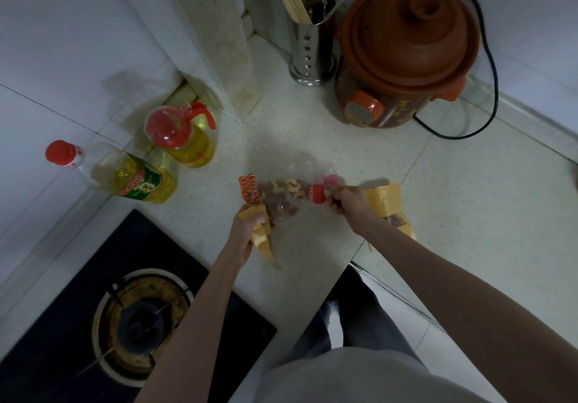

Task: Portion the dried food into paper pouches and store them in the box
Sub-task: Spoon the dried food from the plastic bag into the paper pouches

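Now left hand [247, 230] grips pouch [261, 240]; right hand [348, 199] pinches bag [283, 194] (nuts inside)

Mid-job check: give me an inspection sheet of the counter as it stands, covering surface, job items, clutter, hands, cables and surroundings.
Surface: pale speckled counter, dimly lit.
Job's things: clear bag of mixed nuts lying between the hands; one paper pouch in the left hand; more yellow pouches under the right forearm; no box seen.
Clutter: two oil bottles, metal chopstick holder, brown clay cooker.
Hands: left hand grips the pouch; right hand pinches the bag's red-labelled end.
Cables: black cord loops from the cooker across the counter.
Surroundings: gas burner at lower left; white tiled walls.
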{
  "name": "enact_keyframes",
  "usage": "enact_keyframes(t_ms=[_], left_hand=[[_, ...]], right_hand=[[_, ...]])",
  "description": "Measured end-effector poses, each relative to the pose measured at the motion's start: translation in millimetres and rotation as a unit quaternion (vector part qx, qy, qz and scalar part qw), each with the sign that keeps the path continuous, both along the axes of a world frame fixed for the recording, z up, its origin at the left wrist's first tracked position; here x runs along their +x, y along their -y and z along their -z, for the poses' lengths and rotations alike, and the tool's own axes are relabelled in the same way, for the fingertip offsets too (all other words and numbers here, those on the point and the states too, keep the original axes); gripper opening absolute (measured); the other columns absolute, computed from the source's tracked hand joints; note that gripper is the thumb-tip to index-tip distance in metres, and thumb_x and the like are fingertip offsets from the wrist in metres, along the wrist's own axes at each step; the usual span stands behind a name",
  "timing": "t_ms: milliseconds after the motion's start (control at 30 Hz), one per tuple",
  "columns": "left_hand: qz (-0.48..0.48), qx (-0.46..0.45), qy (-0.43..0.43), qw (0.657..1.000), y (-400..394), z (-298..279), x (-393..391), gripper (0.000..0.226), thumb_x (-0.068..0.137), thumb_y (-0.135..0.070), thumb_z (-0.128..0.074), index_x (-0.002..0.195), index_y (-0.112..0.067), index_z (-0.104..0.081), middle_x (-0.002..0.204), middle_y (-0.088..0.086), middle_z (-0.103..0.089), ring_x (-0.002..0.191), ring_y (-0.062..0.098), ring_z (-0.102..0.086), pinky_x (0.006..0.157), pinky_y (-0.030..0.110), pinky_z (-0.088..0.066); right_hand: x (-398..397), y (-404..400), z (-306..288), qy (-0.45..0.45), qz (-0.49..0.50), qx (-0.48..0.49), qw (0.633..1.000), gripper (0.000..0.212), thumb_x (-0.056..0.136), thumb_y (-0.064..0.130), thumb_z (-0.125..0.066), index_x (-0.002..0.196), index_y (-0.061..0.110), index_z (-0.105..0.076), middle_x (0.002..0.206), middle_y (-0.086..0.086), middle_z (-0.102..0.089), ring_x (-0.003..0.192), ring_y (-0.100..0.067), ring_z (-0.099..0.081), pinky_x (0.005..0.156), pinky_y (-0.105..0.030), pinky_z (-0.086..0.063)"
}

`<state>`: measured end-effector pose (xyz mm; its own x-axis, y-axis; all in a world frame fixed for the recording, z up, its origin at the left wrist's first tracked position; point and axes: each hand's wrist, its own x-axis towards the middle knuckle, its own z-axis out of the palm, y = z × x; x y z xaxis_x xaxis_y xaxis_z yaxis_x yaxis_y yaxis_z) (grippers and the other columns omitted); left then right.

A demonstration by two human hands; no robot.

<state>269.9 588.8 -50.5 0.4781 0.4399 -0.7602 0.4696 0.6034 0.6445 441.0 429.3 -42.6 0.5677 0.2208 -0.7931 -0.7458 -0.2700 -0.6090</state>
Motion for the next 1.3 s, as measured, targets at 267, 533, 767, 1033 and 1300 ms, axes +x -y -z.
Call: enact_keyframes(t_ms=[267, 533, 767, 1033, 1300], left_hand=[[-0.025, 0.006, -0.051, 0.998, 0.6, -1.0, 3.2, 0.029, 0.080, 0.005, -0.052, 0.099, -0.016, -0.059, 0.101, 0.014, -0.062, 0.093, 0.030, -0.060, 0.081, 0.043, -0.051], [-0.017, 0.007, -0.053, 0.998, -0.1, -4.9, 1.8, 0.030, 0.079, 0.004, -0.052, 0.101, -0.016, -0.059, 0.104, 0.014, -0.061, 0.098, 0.032, -0.057, 0.090, 0.048, -0.049], [-0.036, 0.010, -0.052, 0.998, -3.0, -8.5, -2.0, 0.041, 0.080, 0.002, -0.055, 0.119, -0.009, -0.054, 0.107, 0.015, -0.060, 0.096, 0.030, -0.058, 0.073, 0.039, -0.051], [-0.017, 0.215, -0.103, 0.971, 10.2, -37.3, 0.8, 0.048, 0.074, 0.006, -0.067, 0.119, -0.002, -0.051, 0.123, 0.020, -0.048, 0.094, 0.027, -0.054, 0.061, 0.028, -0.047], [0.096, 0.419, 0.111, 0.896, 42.0, -116.6, 26.0, 0.043, 0.066, -0.003, -0.080, 0.087, -0.030, -0.053, 0.086, -0.006, -0.059, 0.075, 0.014, -0.058, 0.062, 0.021, -0.051]], right_hand=[[12.7, 16.1, 3.6, 0.028, -0.017, -0.074, 0.997, 0.026, 0.086, -0.006, -0.046, 0.074, 0.009, -0.063, 0.060, -0.007, -0.054, 0.051, -0.014, -0.046, 0.045, -0.023, -0.036], [27.2, 30.6, -5.1, 0.074, -0.027, -0.090, 0.993, 0.029, 0.082, -0.006, -0.045, 0.088, 0.007, -0.070, 0.059, -0.006, -0.055, 0.048, -0.012, -0.044, 0.038, -0.017, -0.036], [47.0, 56.4, -17.7, 0.079, 0.002, -0.100, 0.992, 0.030, 0.086, -0.005, -0.045, 0.097, 0.003, -0.072, 0.061, -0.007, -0.055, 0.049, -0.013, -0.043, 0.044, -0.023, -0.034], [59.2, 66.1, -80.3, 0.137, -0.036, -0.053, 0.988, 0.026, 0.086, -0.004, -0.047, 0.095, -0.005, -0.071, 0.060, -0.011, -0.053, 0.051, -0.016, -0.042, 0.048, -0.024, -0.036], [50.4, 50.2, -196.7, 0.233, -0.189, 0.071, 0.951, 0.023, 0.092, 0.008, -0.052, 0.091, -0.003, -0.072, 0.055, -0.009, -0.051, 0.049, -0.014, -0.042, 0.048, -0.022, -0.035]])
